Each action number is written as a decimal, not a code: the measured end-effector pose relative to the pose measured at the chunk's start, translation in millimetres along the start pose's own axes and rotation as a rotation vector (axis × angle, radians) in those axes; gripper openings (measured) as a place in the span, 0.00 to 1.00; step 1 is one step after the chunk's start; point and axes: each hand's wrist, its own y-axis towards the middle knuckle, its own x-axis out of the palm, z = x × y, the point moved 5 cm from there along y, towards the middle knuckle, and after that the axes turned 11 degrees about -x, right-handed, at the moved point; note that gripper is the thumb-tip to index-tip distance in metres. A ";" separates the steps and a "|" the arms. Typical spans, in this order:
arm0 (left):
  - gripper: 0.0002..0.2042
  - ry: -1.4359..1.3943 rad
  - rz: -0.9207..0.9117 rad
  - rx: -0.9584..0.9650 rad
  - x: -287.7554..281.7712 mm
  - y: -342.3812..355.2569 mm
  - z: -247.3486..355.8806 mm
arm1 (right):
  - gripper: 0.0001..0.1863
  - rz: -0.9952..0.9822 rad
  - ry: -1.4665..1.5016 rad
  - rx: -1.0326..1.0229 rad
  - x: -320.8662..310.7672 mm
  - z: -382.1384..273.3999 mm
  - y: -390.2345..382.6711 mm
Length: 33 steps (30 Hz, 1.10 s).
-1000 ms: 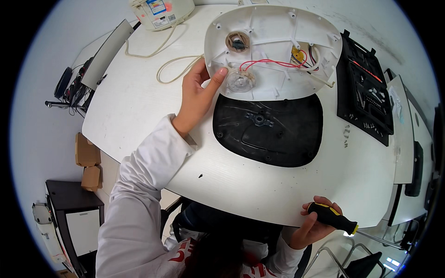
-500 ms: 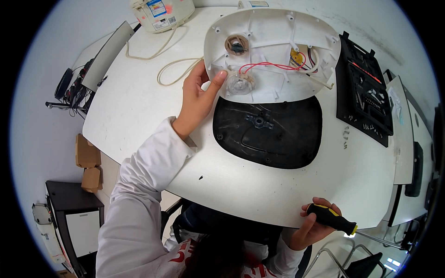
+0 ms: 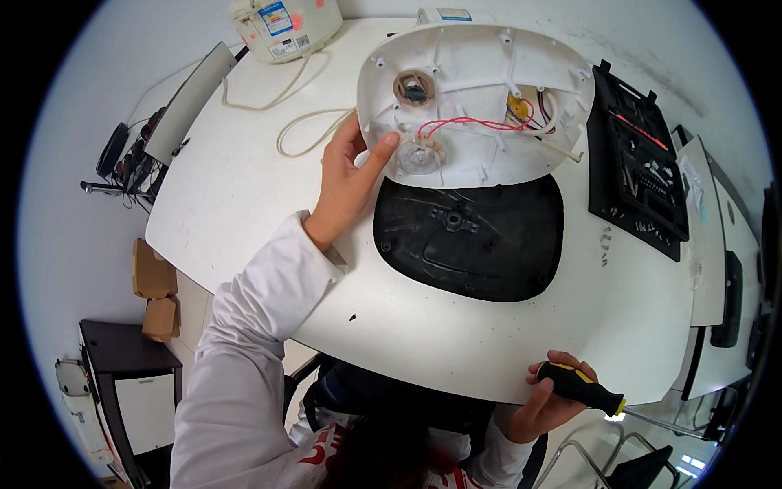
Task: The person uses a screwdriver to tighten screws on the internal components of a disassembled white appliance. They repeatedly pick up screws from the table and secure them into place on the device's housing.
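My left hand [image 3: 349, 181] grips the left edge of a white plastic housing [image 3: 476, 65], thumb over its near left rim. Inside the housing are red wires [image 3: 476, 123], a clear round part [image 3: 418, 158], a yellow component [image 3: 518, 109] and a ringed part [image 3: 414, 89]. A black molded panel [image 3: 467, 257] lies on the table just below it, a fitting at its middle. Down by the table's front edge, my right hand [image 3: 547, 401] is wrapped round a black-and-yellow screwdriver [image 3: 580, 389], its shaft pointing right.
The white table [image 3: 204, 220] holds a white appliance [image 3: 285, 28] with a looped cord [image 3: 301, 122] at the back and an open black toolcase [image 3: 639, 155] with several loose screws [image 3: 604, 244] on the right. Cardboard boxes [image 3: 155, 269] and a black cabinet [image 3: 110, 342] stand left below.
The scene sits slightly lower in the picture than a second ago, the housing a little more so than the table. Both hands keep the same holds.
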 end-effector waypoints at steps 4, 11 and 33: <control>0.20 0.016 -0.009 -0.004 -2.4 0.5 2.2 | 0.29 0.006 -0.001 -0.005 -2.0 0.2 -2.4; 0.22 0.249 0.173 0.138 -4.5 -5.2 13.1 | 0.26 0.016 0.023 0.077 1.9 -2.0 1.7; 0.17 1.137 0.490 0.886 34.4 16.9 82.2 | 0.24 -0.075 0.004 0.138 6.5 -2.4 4.8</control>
